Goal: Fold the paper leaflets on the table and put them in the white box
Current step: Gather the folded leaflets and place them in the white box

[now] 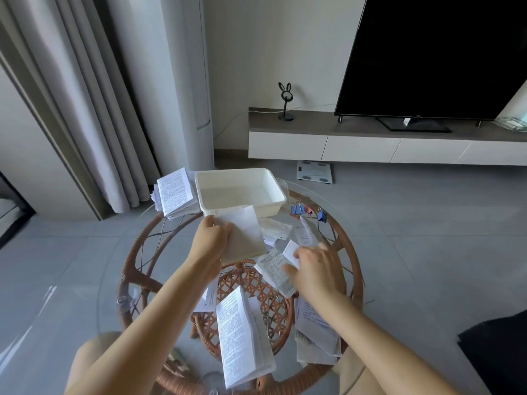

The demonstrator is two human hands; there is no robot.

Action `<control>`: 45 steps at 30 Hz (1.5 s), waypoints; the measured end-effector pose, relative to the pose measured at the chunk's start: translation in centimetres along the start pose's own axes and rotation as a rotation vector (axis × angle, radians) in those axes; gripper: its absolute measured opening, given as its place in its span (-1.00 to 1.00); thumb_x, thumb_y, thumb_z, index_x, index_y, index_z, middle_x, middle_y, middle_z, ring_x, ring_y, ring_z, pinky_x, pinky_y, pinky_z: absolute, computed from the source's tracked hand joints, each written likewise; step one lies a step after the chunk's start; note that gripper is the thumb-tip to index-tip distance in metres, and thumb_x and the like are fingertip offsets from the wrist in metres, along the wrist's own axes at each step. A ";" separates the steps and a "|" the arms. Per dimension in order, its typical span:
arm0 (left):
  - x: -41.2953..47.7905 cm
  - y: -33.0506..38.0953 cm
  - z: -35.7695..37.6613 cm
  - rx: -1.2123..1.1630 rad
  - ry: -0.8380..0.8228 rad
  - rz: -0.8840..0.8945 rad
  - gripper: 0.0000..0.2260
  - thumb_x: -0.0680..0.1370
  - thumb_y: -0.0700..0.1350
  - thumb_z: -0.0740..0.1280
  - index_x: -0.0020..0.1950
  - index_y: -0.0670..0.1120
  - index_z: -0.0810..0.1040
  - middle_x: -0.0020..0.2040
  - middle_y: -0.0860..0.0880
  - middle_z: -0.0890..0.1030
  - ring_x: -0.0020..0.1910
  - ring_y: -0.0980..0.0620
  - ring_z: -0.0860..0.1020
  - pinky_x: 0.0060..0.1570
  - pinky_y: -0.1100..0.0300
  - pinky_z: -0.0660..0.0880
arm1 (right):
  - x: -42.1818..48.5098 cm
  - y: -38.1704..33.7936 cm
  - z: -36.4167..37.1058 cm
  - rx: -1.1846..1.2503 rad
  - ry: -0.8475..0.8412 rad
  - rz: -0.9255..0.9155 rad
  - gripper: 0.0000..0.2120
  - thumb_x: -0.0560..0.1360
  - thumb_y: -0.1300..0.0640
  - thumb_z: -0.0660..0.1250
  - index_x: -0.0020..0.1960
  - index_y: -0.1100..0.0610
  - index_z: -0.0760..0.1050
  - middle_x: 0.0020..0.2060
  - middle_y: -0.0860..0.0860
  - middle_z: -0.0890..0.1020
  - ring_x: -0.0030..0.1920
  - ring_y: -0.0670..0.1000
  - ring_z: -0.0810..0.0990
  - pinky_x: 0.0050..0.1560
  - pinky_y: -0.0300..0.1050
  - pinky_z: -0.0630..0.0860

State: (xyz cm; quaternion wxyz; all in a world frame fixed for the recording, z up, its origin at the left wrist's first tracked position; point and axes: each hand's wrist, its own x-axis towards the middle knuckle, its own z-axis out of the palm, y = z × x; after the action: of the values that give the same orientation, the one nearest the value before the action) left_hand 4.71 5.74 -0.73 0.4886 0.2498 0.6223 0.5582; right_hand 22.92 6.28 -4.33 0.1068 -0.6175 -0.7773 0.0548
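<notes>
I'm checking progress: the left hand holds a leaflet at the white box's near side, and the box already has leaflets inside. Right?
Not quite: the head view shows the box empty. The left hand does hold a leaflet at its near side.

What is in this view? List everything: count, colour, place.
white box: one, white, far side of table
folded leaflet: one, white, held before the box
leaflet stack: one, printed white, left of box
loose leaflets: several, white, table middle
long leaflet: one, printed white, near edge
leaflet pile: one, white, near right
binder clips: at least two, blue, right of box
table: one, glass on brown wicker
television: one, black, on bench
bench: one, white, grey top, by the wall
scale: one, white, floor by bench
left hand: grips folded leaflet
right hand: on loose leaflets, grip unclear
</notes>
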 end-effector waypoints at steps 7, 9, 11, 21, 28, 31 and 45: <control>0.8 -1.7 0.0 0.102 0.037 -0.026 -0.90 0.59 -0.28 0.12 0.00 -0.16 0.42 0.08 -0.25 0.54 -0.05 -0.13 0.50 0.09 -0.17 0.49 | 2.7 -0.5 0.8 0.077 -0.269 0.157 -0.69 0.38 0.07 0.44 -0.42 0.03 0.36 -0.44 -0.10 0.47 -0.37 -0.07 0.45 -0.40 -0.23 0.21; 1.0 -1.8 -0.2 0.107 0.053 -0.021 -0.87 0.59 -0.29 0.09 -0.02 -0.13 0.41 0.04 -0.20 0.52 -0.06 -0.11 0.48 0.02 -0.10 0.50 | 2.8 -0.2 -0.1 0.202 -0.209 0.182 -0.63 0.43 0.10 0.38 -0.47 0.04 0.30 -0.54 -0.08 0.34 -0.48 -0.06 0.28 -0.41 -0.23 0.18; 1.2 -2.0 -0.5 0.125 0.072 0.005 -0.85 0.59 -0.30 0.07 0.01 -0.14 0.40 0.02 -0.16 0.50 -0.06 -0.09 0.46 -0.05 -0.02 0.46 | 2.7 -0.2 -1.5 0.540 -0.080 0.246 -0.66 0.46 0.11 0.40 -0.44 0.14 0.39 -0.55 -0.02 0.38 -0.50 0.00 0.31 -0.39 -0.19 0.29; -0.8 -2.5 0.8 0.000 0.002 -0.032 -0.87 0.62 -0.16 0.13 0.00 -0.20 0.40 -0.10 -0.17 0.46 -0.15 -0.07 0.46 -0.18 0.00 0.46 | 0.7 -5.0 0.3 0.828 -0.043 0.319 -0.62 0.43 -0.05 0.42 -0.35 0.25 0.52 -0.45 0.14 0.56 -0.41 0.01 0.38 -0.33 -0.13 0.29; -1.8 -2.8 1.1 0.049 -0.036 0.019 -0.82 0.53 -0.39 0.27 0.04 -0.16 0.40 0.02 -0.25 0.55 -0.18 -0.08 0.58 -0.25 0.01 0.58 | -0.1 -5.5 -0.9 0.614 -0.003 0.188 -0.68 0.44 -0.12 0.39 -0.38 0.05 0.50 -0.51 -0.13 0.50 -0.46 -0.17 0.41 -0.47 -0.29 0.23; -1.6 -2.4 1.1 0.011 -0.048 0.016 -0.76 0.53 -0.43 0.21 -0.01 -0.09 0.41 0.00 -0.19 0.55 -0.16 -0.07 0.58 -0.19 -0.01 0.59 | -1.4 -1.8 -3.1 0.622 0.132 0.186 -0.88 0.47 -0.02 0.37 -0.12 0.00 0.62 -0.25 -0.18 0.64 -0.27 -0.22 0.54 -0.32 -0.34 0.42; -2.4 -1.2 1.9 -0.059 -0.178 -0.015 -0.74 0.56 -0.43 0.19 0.20 -0.20 0.38 0.07 -0.15 0.55 -0.06 -0.05 0.58 -0.29 0.14 0.59 | -1.9 5.8 -2.5 0.070 -0.443 0.135 -0.40 0.18 -0.09 0.59 0.10 -0.11 0.37 -0.03 -0.13 0.43 0.10 -0.04 0.45 0.07 -0.10 0.38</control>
State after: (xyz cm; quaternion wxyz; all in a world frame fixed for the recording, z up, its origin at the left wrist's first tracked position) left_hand 7.62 4.24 -0.82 0.5533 0.2792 0.5617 0.5481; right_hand 29.46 5.64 -3.37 -0.0491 -0.6369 -0.7364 0.2229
